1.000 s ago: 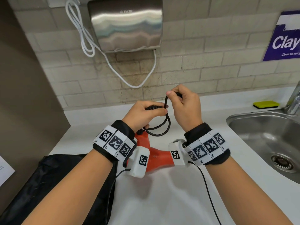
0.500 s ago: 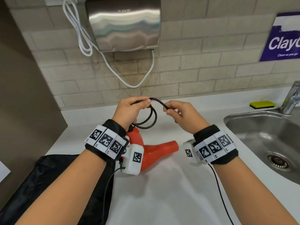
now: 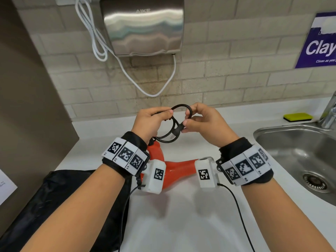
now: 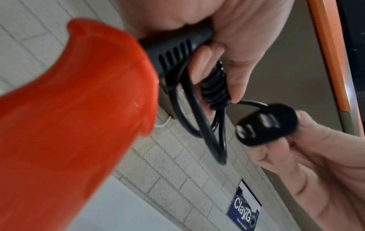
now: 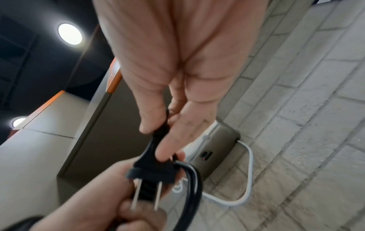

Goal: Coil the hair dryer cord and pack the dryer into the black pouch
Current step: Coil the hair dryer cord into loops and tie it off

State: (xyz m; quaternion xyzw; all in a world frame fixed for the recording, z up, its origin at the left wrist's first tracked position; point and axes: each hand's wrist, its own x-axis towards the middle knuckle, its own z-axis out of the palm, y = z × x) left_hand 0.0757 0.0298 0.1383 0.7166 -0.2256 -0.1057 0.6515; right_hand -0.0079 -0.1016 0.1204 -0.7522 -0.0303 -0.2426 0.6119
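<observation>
An orange-red hair dryer lies on the white counter under my wrists. Its black cord is gathered in several loops above it. My left hand grips the bundled loops near the dryer's handle end. My right hand pinches the two-pin black plug right beside the coil. The black pouch lies flat at the counter's lower left.
A steel sink with a tap lies to the right, a yellow sponge behind it. A steel hand dryer with a white cable hangs on the tiled wall. A brown panel bounds the left.
My right hand swung out to the right, then came back to the coil with another loop laid on. It now holds the plug end at the loops.
</observation>
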